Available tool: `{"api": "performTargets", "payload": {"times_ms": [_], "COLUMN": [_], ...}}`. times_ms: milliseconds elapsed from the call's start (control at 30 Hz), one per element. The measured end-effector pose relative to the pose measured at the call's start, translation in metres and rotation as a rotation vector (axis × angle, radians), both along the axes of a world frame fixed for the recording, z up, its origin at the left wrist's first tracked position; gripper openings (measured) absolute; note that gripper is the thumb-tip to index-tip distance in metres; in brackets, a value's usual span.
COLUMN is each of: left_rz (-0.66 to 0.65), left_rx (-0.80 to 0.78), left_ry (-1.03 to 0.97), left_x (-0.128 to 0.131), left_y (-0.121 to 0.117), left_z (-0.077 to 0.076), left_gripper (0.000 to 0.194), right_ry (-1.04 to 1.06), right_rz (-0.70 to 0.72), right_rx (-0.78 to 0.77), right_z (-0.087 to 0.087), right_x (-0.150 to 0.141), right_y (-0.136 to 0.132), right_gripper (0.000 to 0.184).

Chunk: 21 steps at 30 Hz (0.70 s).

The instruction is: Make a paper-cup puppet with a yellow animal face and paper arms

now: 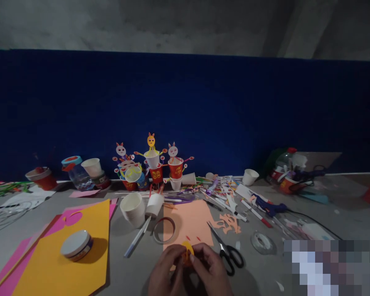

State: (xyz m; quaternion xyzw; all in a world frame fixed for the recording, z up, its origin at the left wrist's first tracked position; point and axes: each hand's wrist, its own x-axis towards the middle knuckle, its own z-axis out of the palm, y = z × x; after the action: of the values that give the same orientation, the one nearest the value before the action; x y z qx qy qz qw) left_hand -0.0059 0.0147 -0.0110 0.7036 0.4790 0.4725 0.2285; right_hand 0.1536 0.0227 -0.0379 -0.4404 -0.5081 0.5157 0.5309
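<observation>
At the bottom centre, my left hand (166, 269) and my right hand (212, 269) pinch a small orange-yellow paper piece (188, 249) between them, one on each side. Its full shape is partly hidden by my fingers. Two small red slips (193, 238) lie just beyond it on a sheet of peach paper (193, 218). Black-handled scissors (230, 253) rest to the right of my right hand, blades pointing away. A roll of tape (164, 230) stands beyond my left hand, partly over the peach sheet.
Yellow paper (92, 222) lies left under a white-lidded jar (77, 245). Paper cups (132, 209) stand behind. Several paper-cup figures with rabbit heads (151, 141) line the back. Paper scraps, a blue glue gun (269, 205) and clear tape (263, 242) are right. A blurred patch covers the lower-right corner.
</observation>
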Motion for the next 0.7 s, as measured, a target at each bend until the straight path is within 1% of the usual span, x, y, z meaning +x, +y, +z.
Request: {"api": "performTargets", "payload": {"times_ms": [67, 100, 133, 200, 267, 333, 400, 433, 467, 533, 567, 633, 700], "left_rz": [0.109, 0.131, 0.119, 0.006, -0.077, -0.063, -0.036, -0.025, -0.017, -0.013, -0.017, -0.041, -0.067], "left_rx": [-0.069, -0.120, -0.192, -0.378, -0.503, -0.532, -0.551, -0.561, -0.564, -0.555, -0.549, -0.549, -0.553], "left_ry": [-0.088, -0.130, -0.181, -0.280, -0.362, -0.444, -0.528, -0.567, -0.591, -0.607, -0.608, -0.617, -0.627], "left_x": [0.001, 0.001, 0.001, 0.000, 0.001, 0.002, 0.005, 0.006, 0.008, 0.010, 0.010, 0.010, 0.008], "left_y": [0.000, 0.001, 0.002, 0.004, 0.004, 0.002, 0.000, -0.001, -0.002, -0.002, -0.001, 0.002, 0.006], "left_z": [0.005, 0.007, 0.008, 0.009, 0.007, 0.004, 0.002, 0.001, -0.001, -0.004, -0.007, -0.013, -0.020], "left_gripper": [0.019, 0.021, 0.023, 0.027, 0.036, 0.043, 0.046, 0.047, 0.048, 0.048, 0.048, 0.047, 0.046], "right_ry": [-0.013, -0.018, -0.023, -0.047, -0.110, -0.188, -0.330, -0.459, -0.637, -0.974, -1.060, -1.152, -1.209], "right_rz": [-0.017, -0.023, -0.019, -0.003, 0.020, 0.032, 0.008, -0.025, -0.044, -0.027, -0.005, 0.034, 0.053], "right_rx": [-0.032, -0.046, -0.055, -0.050, -0.015, 0.010, 0.030, 0.053, 0.098, 0.180, 0.196, 0.194, 0.171], "right_z": [0.005, 0.006, 0.006, 0.004, 0.001, 0.001, 0.007, 0.012, 0.018, 0.030, 0.035, 0.042, 0.046], "right_x": [0.002, 0.002, 0.002, 0.002, 0.005, 0.014, 0.027, 0.033, 0.039, 0.046, 0.047, 0.044, 0.037], "right_y": [0.000, 0.000, -0.001, -0.002, -0.002, 0.001, 0.008, 0.013, 0.019, 0.030, 0.036, 0.045, 0.051], "right_gripper": [0.045, 0.046, 0.047, 0.046, 0.042, 0.037, 0.032, 0.027, 0.022, 0.020, 0.020, 0.019, 0.018]}}
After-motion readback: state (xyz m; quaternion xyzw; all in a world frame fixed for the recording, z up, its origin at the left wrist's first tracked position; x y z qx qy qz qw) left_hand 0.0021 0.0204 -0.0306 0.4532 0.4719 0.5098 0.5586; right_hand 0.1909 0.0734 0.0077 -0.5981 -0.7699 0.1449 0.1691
